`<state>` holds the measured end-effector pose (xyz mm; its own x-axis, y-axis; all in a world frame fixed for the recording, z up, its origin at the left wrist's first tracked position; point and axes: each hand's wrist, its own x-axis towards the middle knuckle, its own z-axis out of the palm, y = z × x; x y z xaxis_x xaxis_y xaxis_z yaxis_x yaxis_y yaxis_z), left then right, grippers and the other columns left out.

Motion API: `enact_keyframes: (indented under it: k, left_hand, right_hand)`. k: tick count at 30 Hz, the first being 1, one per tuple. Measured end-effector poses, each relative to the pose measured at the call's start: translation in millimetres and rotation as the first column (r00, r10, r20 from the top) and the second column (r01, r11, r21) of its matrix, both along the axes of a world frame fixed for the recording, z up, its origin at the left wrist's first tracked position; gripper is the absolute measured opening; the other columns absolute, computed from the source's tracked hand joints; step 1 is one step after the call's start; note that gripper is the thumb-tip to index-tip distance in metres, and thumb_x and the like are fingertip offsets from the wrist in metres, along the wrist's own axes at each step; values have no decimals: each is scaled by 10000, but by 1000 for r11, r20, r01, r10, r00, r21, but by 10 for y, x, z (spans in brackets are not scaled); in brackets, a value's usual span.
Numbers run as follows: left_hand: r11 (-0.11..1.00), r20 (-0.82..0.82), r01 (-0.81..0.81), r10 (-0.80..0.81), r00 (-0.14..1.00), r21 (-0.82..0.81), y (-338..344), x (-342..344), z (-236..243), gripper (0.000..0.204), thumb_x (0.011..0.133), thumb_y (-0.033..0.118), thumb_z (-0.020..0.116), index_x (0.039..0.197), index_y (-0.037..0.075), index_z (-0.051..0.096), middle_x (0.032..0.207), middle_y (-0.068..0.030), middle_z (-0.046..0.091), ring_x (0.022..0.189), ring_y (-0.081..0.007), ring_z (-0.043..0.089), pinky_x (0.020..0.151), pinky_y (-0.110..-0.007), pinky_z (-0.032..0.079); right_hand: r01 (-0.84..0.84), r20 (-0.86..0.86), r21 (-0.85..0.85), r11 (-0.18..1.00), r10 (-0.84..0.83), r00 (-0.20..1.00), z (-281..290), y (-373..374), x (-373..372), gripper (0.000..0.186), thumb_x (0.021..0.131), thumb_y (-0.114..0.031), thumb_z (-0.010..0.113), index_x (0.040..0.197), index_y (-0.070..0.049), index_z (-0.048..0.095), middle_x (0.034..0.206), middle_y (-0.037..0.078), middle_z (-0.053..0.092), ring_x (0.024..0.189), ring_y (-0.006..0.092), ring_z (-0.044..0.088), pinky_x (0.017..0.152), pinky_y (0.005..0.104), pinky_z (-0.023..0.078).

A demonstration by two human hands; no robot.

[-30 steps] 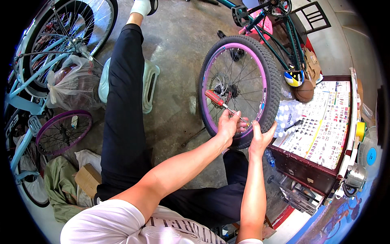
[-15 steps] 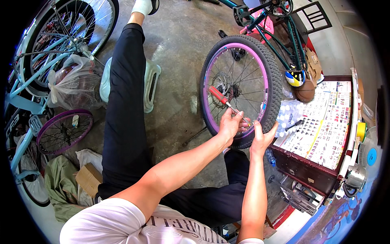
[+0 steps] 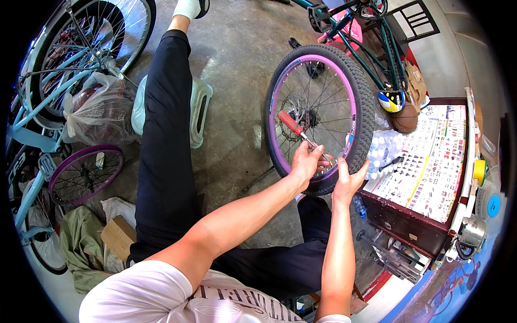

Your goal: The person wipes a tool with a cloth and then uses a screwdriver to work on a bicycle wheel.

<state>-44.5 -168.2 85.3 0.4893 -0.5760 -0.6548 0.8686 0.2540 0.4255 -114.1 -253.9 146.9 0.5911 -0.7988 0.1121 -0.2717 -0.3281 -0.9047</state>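
Observation:
A bicycle wheel [image 3: 360, 81] with a knobby black tyre and a purple rim stands tilted in front of me, a brake disc at its hub. My left hand [image 3: 308, 163] is closed round the metal shaft of a screwdriver [image 3: 291, 123] at the rim's near edge. The screwdriver's red handle points up and away, over the spokes. Fingers hide where its tip meets the rim or tyre. My right hand [image 3: 347, 182] grips the tyre's near right side, thumb on the sidewall close to the rim.
A teal bicycle frame [image 3: 371, 59] stands beyond the wheel. To the right is a dark red cabinet [image 3: 401, 226] with a printed sheet on top. A pale plastic stool [image 3: 200, 116] stands by my left leg. Bicycles [image 3: 59, 89] and a loose purple wheel [image 3: 86, 175] crowd the left.
The screwdriver's handle has shifted very slightly up and to the right. Both hands keep nearly the same place on the wheel.

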Motion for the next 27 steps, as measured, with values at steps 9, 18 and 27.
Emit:
enact_keyframes:
  k: [9, 18, 27]
  left_hand:
    - [1000, -3, -9, 9, 1000, -6, 4, -5, 6, 149, 1093, 217, 572, 1078, 94, 489, 968, -120, 772, 746, -147, 719, 643, -295, 580]
    - [1000, -13, -7, 7, 1000, -9, 26, 8, 40, 161, 1093, 221, 572, 1089, 84, 488, 979, -133, 768, 754, -164, 725, 641, -301, 586]
    - [998, 45, 44, -46, 998, 36, 32, 85, 99, 158, 1092, 216, 572, 1087, 76, 497, 953, -117, 766, 733, -140, 721, 623, -292, 584]
  right_hand:
    - [-1, -1, 20, 1000, 1, 1000, -5, -6, 1, 586, 848, -62, 745, 1372, 32, 498, 1217, 98, 612, 1043, 181, 595, 977, 323, 474]
    - [8, 0, 7, 1000, -8, 1000, -7, -2, 8, 523, 839, -102, 759, 1290, 38, 533, 1167, 127, 630, 1036, 215, 615, 967, 358, 486]
    - [2, 7, 0, 1000, -2, 1000, 23, 26, 37, 512, 837, -100, 746, 1283, 38, 535, 1161, 127, 627, 1034, 221, 610, 970, 367, 481]
